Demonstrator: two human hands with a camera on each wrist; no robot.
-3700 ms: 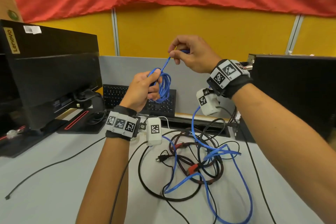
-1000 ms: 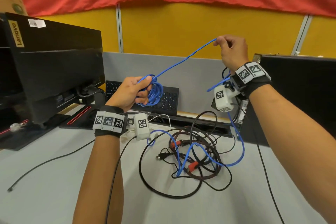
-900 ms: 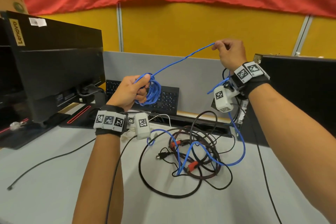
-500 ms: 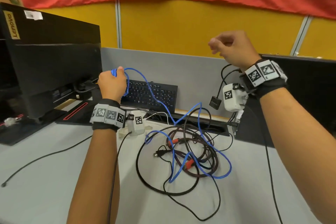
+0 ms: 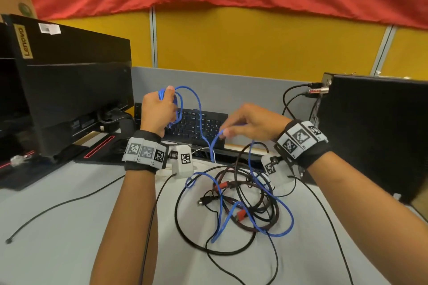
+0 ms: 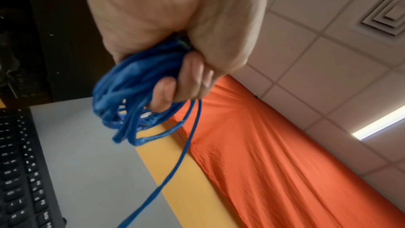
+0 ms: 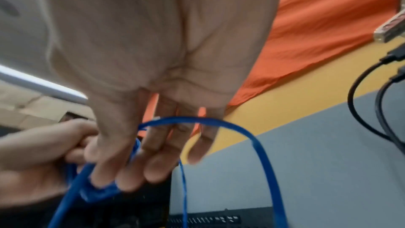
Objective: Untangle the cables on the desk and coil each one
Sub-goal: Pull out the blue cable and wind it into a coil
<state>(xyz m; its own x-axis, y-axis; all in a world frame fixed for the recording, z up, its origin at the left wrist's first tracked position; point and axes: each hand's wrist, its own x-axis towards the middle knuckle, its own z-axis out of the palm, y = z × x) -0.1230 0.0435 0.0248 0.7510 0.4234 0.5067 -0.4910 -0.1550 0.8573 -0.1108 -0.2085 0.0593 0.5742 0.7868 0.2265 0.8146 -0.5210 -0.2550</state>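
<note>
My left hand [image 5: 157,109] is raised above the keyboard and grips a small coil of blue cable [image 5: 178,109]; the left wrist view shows its fingers [image 6: 166,91] curled round the blue loops [image 6: 122,96]. From the coil the blue cable [image 5: 199,109] sags down and rises to my right hand [image 5: 250,122], which pinches it at the fingertips. In the right wrist view the cable [image 7: 197,120] arches over my right fingers [image 7: 157,162]. The rest of it runs down into a tangle [image 5: 245,194] of black, dark red and blue cables on the desk.
A black monitor [image 5: 69,90] stands at the left and a black case [image 5: 375,134] at the right with cables plugged into its top corner. A keyboard [image 5: 196,127] leans against the grey partition [image 5: 243,90]. A thin black cable [image 5: 58,206] crosses the desk at left.
My right hand, which had let go of the blue cable and hung raised and empty, has dropped toward the keyboard and pinched the cable lower down. My left hand still holds the coil.
</note>
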